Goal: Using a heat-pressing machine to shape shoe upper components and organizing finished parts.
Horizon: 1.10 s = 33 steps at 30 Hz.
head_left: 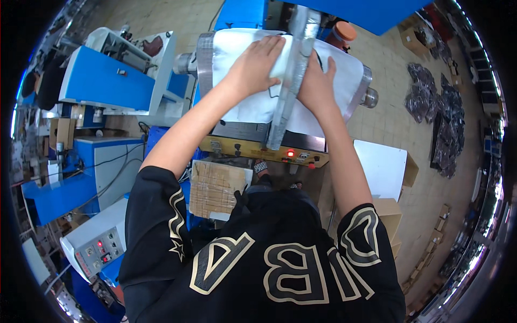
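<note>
A white sheet (242, 110) covers the top of a machine with a metal roller (204, 64) at each side. Lying flat on the sheet's left part is my left hand (256, 64), fingers stretched out and thumb apart. On the other side of a long silver-wrapped bar (293, 81), which runs upright over the sheet's middle, my right hand (318, 86) rests with its thumb spread. The bar partly hides its fingers. Thin dark edges of something show by both hands, too little to name. The machine's yellow front panel (250, 151) carries a lit red display (291, 154).
Beyond the machine stands an orange-lidded container (346, 31). Blue and white machines (107, 78) line the left. Below the panel is a taped cardboard-topped seat (212, 188). Dark plastic-wrapped bundles (423, 91) lie on the floor at right, with a white board (379, 167) nearer.
</note>
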{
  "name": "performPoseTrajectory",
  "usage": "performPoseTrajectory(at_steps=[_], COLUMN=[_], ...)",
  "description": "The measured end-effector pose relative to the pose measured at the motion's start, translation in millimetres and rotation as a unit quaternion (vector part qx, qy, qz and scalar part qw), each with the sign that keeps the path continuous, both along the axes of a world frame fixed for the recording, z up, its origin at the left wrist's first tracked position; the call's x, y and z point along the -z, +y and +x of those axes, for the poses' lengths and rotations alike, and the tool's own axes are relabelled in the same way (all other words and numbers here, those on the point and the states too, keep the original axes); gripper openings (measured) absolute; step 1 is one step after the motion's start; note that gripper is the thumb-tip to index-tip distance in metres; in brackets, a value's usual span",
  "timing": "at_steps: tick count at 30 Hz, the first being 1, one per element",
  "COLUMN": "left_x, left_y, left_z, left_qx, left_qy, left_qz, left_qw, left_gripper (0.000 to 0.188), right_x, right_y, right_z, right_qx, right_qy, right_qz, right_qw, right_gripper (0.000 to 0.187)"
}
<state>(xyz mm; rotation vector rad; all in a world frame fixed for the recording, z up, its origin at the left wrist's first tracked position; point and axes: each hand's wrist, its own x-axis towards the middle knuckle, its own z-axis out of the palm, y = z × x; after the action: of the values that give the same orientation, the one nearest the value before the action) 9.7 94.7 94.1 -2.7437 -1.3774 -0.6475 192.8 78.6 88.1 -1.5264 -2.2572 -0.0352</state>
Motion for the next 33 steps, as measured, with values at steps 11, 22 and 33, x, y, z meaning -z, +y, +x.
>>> performPoseTrajectory(at_steps=[11,22,33], left_x=[-7.6,-34.4,-51.6], left_y=[36.5,82.5,106.5], left_z=[5.8,6.0,13.9], left_qx=[0.013,0.067,0.09], left_qy=[0.047,0.109,0.173], left_qz=[-0.038,-0.278,-0.496], left_qw=[0.998,0.952,0.846], left_gripper=[0.094,0.08,0.081], right_x=[-19.2,-25.9,-84.1], right_y=[42.3,92.1,102.2], right_z=[11.2,12.4,3.0], right_qx=[-0.023,-0.054,-0.041], right_qy=[-0.119,-0.145,-0.163], right_qz=[-0.13,-0.271,-0.505], right_qw=[0.984,0.95,0.847], right_gripper=[0.104,0.098,0.118])
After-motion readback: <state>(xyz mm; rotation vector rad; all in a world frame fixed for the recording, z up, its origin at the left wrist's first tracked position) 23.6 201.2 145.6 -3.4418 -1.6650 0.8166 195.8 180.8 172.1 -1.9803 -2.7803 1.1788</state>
